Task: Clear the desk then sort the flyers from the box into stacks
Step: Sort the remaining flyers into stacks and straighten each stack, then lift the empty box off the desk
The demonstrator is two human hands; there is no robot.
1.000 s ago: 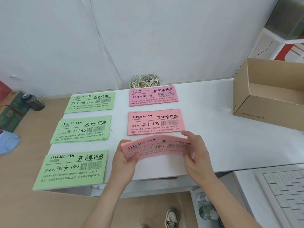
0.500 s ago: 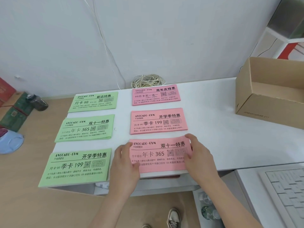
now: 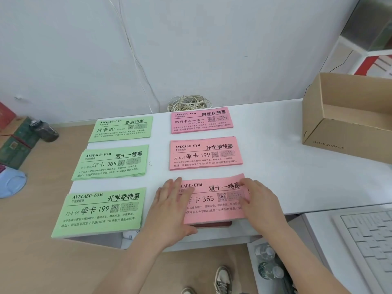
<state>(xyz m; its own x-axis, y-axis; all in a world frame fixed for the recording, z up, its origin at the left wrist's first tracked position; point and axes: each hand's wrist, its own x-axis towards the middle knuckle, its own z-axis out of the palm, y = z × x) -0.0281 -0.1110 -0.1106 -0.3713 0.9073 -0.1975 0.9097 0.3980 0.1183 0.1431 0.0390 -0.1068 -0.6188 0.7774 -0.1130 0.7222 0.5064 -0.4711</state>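
Observation:
Six flyer stacks lie in two columns on the white desk point(image 3: 275, 170). Green stacks sit on the left: far point(image 3: 122, 128), middle point(image 3: 111, 162), near point(image 3: 99, 212). Pink stacks sit on the right: far point(image 3: 201, 120), middle point(image 3: 205, 153), and a near pink stack point(image 3: 214, 201) at the desk's front edge. My left hand point(image 3: 171, 206) lies flat on the near pink stack's left end, fingers straight. My right hand point(image 3: 261, 203) rests flat on its right end. The cardboard box point(image 3: 331, 132) stands at the far right with its top open.
A coil of cord point(image 3: 188, 102) lies against the wall behind the pink stacks. A white keyboard point(image 3: 369, 240) sits at the lower right. Bottles point(image 3: 269, 266) stand below the desk. A blue object point(image 3: 11, 185) and a dark bottle point(image 3: 45, 130) lie on the wooden surface at left.
The near pink stack was held bent above the desk edge by both hands; it now lies flat on the desk, with both hands spread flat on its ends.

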